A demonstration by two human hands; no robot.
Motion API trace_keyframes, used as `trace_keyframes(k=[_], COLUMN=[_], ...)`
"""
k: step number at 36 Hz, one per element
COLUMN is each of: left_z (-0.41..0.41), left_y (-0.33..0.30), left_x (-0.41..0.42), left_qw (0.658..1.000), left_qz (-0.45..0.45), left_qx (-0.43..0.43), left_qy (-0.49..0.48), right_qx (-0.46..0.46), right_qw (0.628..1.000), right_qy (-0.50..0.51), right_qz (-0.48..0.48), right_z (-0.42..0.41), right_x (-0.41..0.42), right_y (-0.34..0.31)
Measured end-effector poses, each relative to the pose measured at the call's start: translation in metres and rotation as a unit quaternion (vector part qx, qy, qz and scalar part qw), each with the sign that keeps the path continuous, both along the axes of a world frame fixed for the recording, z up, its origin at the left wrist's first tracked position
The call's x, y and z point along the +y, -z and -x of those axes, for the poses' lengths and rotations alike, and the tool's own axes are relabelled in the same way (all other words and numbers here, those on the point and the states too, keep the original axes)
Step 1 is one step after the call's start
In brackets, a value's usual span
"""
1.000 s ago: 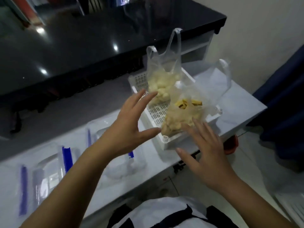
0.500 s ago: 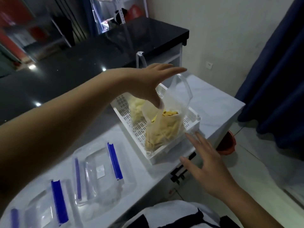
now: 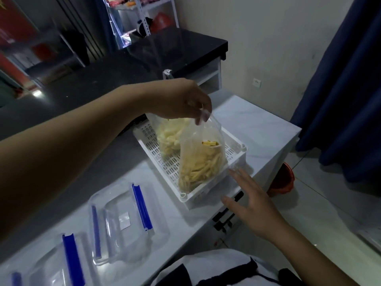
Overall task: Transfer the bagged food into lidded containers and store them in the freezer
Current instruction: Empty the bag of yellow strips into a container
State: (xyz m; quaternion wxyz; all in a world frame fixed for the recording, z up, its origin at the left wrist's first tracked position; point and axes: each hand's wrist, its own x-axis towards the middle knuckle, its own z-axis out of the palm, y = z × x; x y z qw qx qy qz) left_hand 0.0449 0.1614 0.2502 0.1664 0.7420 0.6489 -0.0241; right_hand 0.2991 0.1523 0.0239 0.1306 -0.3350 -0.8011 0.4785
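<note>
A clear plastic bag of yellow food strips (image 3: 201,162) leans in a white perforated basket (image 3: 237,148) on the white counter. My left hand (image 3: 181,100) pinches the top of this bag from above. Behind it, a second bag of pale food pieces (image 3: 168,135) stands in the same basket, partly hidden by my hand. My right hand (image 3: 250,200) hovers open at the basket's near right corner, fingers spread, holding nothing. A clear lidded container with blue clips (image 3: 121,221) lies on the counter to the left. Another such container (image 3: 59,263) sits at the lower left edge.
A black glossy countertop (image 3: 103,79) runs behind the white counter (image 3: 259,124). A dark blue curtain (image 3: 346,89) hangs at the right. An orange-red bowl (image 3: 283,180) sits on the tiled floor below the counter's right end. Black latches (image 3: 226,217) show on the counter's front.
My left hand has come down from an open pose above the bags and closed on the top of the front bag. My right hand stays open by the basket's near corner.
</note>
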Motion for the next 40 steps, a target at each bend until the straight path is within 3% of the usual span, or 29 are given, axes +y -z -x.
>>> trace_keyframes(k=[10,15,18,20,24,27,33,37,40], left_z=[0.005,0.008,0.012,0.019,0.029,0.031,0.047,0.064,0.075], left_y=[0.003,-0.020,-0.035,-0.043,-0.056,-0.060,-0.076,-0.082,-0.080], left_x=[-0.053,-0.074,-0.085,-0.090,-0.101,-0.113,-0.147,-0.179,-0.208], left_qw=[0.980,0.939,0.903,0.876,0.844,0.837,0.847,0.865,0.868], left_qz=[-0.187,-0.332,-0.421,-0.472,-0.525,-0.536,-0.517,-0.481,-0.463], left_qx=[-0.042,-0.042,0.007,0.042,0.034,0.005,-0.009,-0.035,-0.064], left_qy=[-0.047,-0.072,-0.081,-0.087,-0.106,-0.112,-0.127,-0.137,-0.168], right_qx=[0.103,0.138,0.182,0.227,0.275,0.240,0.188,0.194,0.191], right_qw=[0.993,0.985,0.963,0.926,0.759,0.668,0.608,0.536,0.527], right_qy=[0.034,0.029,0.040,0.026,-0.069,-0.140,-0.246,-0.276,-0.277], right_qz=[0.054,0.101,0.195,0.302,0.586,0.690,0.731,0.774,0.781], right_z=[0.029,0.052,0.070,0.081,0.107,0.131,0.180,0.202,0.211], right_x=[0.020,0.026,0.025,0.023,0.018,0.013,-0.013,-0.039,-0.053], right_y=[-0.004,-0.019,-0.037,-0.045,-0.050,-0.049,-0.049,-0.052,-0.052])
